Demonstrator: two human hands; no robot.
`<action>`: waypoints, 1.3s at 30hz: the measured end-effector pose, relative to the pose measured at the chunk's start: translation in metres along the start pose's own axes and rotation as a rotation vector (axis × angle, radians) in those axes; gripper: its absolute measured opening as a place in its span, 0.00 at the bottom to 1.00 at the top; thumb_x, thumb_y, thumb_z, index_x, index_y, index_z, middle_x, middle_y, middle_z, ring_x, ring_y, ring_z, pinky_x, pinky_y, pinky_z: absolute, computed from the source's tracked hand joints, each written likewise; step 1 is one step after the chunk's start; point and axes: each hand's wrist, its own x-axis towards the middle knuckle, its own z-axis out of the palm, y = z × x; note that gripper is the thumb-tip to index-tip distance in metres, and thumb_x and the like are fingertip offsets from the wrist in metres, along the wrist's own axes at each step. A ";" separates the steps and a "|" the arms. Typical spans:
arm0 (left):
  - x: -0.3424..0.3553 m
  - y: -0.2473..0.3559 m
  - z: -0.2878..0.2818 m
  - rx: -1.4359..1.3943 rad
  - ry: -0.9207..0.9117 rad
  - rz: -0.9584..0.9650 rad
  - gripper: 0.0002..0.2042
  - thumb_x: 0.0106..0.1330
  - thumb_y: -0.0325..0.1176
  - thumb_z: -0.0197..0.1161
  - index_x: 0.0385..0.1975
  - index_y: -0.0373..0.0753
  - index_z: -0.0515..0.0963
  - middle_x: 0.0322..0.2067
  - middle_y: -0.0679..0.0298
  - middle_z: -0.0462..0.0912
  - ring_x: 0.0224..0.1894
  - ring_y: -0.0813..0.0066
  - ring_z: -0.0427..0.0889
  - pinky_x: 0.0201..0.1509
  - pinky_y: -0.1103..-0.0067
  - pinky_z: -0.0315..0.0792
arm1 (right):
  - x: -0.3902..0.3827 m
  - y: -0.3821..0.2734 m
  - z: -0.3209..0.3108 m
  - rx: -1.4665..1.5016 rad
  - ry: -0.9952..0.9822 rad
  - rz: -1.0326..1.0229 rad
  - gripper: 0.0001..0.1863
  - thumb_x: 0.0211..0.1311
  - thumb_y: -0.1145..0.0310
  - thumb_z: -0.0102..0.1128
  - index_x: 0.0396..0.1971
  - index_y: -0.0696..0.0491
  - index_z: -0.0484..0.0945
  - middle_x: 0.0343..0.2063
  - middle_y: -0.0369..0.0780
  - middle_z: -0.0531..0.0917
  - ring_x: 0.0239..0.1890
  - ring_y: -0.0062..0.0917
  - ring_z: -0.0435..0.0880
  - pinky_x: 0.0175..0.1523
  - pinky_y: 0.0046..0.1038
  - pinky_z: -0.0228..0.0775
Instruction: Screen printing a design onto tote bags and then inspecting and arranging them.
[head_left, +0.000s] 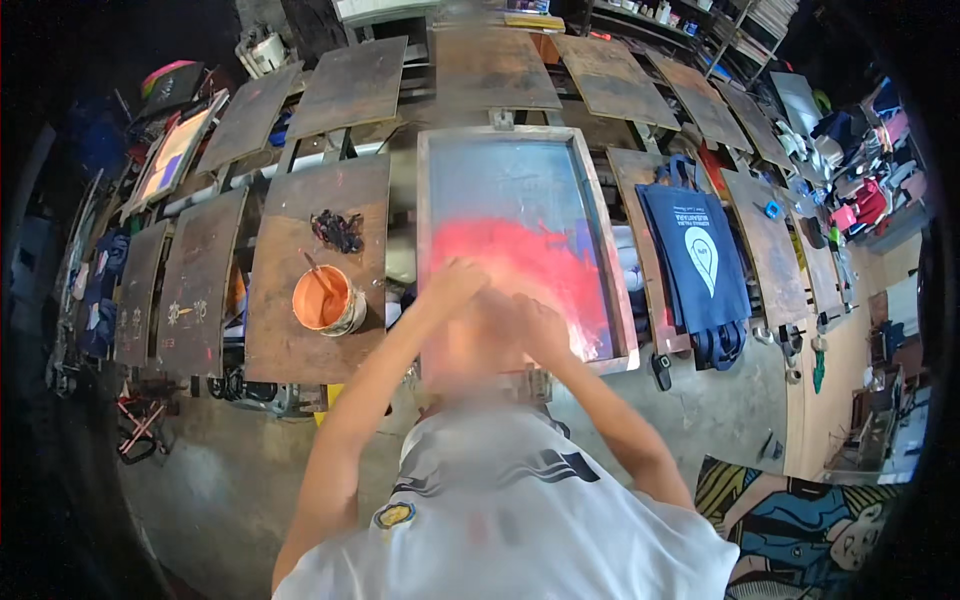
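Amid workshop boards (pixel 347 85), best keep left hand (pixel 455 282) and right hand (pixel 538 328) evenly weighted over the red-smeared screen (pixel 512 180) between tub (pixel 325 300) and bag (pixel 690 245), with fingers seemingly curled, grip too blurred to tell.

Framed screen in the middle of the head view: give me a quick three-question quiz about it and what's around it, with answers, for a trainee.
1. True or false: the left hand and right hand are both over the framed screen.
2. Where does the bucket stand? A: on the board left of the screen. B: on the floor. C: inside the frame.
3. What colour is the bag with a white print, right of the screen?

Key: 1 true; 2 A; 3 dark blue.
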 end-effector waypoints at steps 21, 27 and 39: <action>0.054 -0.032 0.013 0.020 0.055 -0.249 0.28 0.42 0.45 0.76 0.47 0.47 0.79 0.49 0.69 0.82 0.56 0.69 0.78 0.62 0.66 0.64 | 0.079 0.030 -0.001 -0.243 -0.163 0.202 0.15 0.64 0.69 0.51 0.51 0.52 0.70 0.42 0.44 0.80 0.42 0.38 0.83 0.41 0.41 0.78; 0.006 0.006 0.017 -0.048 0.328 -0.665 0.26 0.47 0.44 0.74 0.47 0.41 0.78 0.48 0.61 0.81 0.52 0.59 0.78 0.58 0.63 0.68 | 0.141 0.029 0.017 -0.452 -0.332 0.017 0.14 0.64 0.65 0.53 0.49 0.47 0.72 0.46 0.41 0.81 0.50 0.37 0.81 0.50 0.45 0.75; 0.001 0.001 0.009 -0.076 0.299 -0.654 0.29 0.50 0.41 0.75 0.49 0.37 0.70 0.52 0.53 0.72 0.55 0.48 0.69 0.57 0.58 0.68 | 0.148 0.049 0.003 -0.288 -0.331 -0.226 0.25 0.47 0.61 0.70 0.45 0.50 0.72 0.44 0.44 0.81 0.50 0.42 0.80 0.48 0.45 0.75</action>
